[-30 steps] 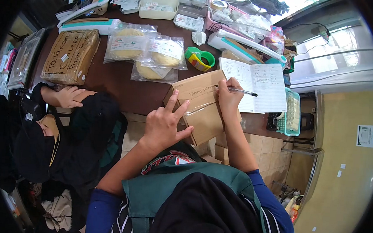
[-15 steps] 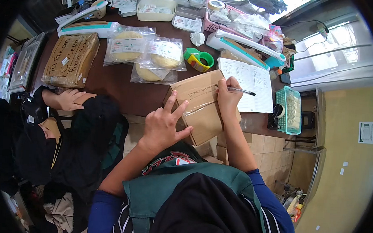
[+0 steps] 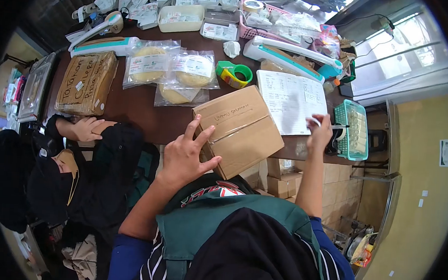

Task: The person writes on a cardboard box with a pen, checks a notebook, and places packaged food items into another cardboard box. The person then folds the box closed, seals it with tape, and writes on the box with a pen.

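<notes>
A brown cardboard box (image 3: 252, 134) with a line of handwriting on its top and a strip of clear tape overhangs the table's front edge. My left hand (image 3: 185, 150) rests on its left side, fingers and thumb spread over the cardboard. To the right of the box, by the lower corner of an open notebook (image 3: 287, 100), my right hand (image 3: 319, 135) is closed around a pen (image 3: 340, 127). The hand and pen are slightly blurred. Behind the box lie tape rolls in green and yellow dispensers (image 3: 234, 74) and bagged round flat doughs (image 3: 194, 71).
A taped, hand-lettered carton (image 3: 86, 82) stands at left, near another person's hand (image 3: 88, 129). Sealers (image 3: 284, 59) and a pink basket (image 3: 245, 29) line the back. A teal basket (image 3: 364, 147) sits at the right edge; boxes (image 3: 284, 183) are below the table.
My right hand has lifted off the box with the pen and moved right, past the notebook's lower corner. The box's writing is now uncovered. My left hand stays on the box.
</notes>
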Available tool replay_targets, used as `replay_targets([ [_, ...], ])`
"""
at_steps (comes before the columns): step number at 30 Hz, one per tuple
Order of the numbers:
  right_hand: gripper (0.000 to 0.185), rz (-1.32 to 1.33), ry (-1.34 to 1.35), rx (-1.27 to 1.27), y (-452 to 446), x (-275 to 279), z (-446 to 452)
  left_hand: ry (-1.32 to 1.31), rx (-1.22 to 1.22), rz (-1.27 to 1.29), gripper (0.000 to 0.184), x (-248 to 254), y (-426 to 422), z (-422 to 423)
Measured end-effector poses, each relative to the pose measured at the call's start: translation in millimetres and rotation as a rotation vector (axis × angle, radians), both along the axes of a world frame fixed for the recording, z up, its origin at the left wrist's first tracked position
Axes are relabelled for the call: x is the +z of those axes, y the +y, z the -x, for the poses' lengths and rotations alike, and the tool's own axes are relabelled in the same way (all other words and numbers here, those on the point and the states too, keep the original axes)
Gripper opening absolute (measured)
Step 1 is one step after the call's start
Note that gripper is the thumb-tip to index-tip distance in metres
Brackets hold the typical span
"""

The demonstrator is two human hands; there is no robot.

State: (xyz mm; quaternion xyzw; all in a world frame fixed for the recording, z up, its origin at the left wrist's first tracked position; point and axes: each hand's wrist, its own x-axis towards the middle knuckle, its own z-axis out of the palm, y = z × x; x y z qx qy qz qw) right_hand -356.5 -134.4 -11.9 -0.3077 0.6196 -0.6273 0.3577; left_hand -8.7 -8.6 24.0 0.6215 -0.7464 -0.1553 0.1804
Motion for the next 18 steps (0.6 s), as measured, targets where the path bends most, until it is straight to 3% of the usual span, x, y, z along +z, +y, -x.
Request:
replay_targets([
  [2, 0.034, -0.183, 0.023, -0.033, 5.2, -37.8, 52.1, -0.022, 0.026, -0.034, 0.064, 6.0, -1.1, 3.1],
  [4, 0.033, -0.318, -0.212, -0.031, 11.2, -91.2, 105.5, 0.018, 0.071, -0.15, 0.061, 14.1, -1.8, 8.5],
  [6, 0.034, -0.4, -0.393, -0.04, 18.0, -128.8, 136.5, -0.118, 0.098, -0.051, 0.061, 14.3, 0.5, 17.9],
  [8, 0.033, -0.475, -0.45, -0.152, 18.3, -137.8, 140.2, -0.257, 0.113, 0.049, 0.06, 11.2, 1.0, 31.3],
  [10, 0.033, -0.452, -0.477, -0.139, 16.4, -148.3, 144.8, -0.118, 0.156, 0.12, 0.062, 8.6, -0.6, 47.3],
  [18, 0.03, -0.391, -0.425, -0.17, 12.8, -126.7, 144.5, -0.114, 0.055, 0.097, 0.058, -0.4, -14.1, 110.6],
])
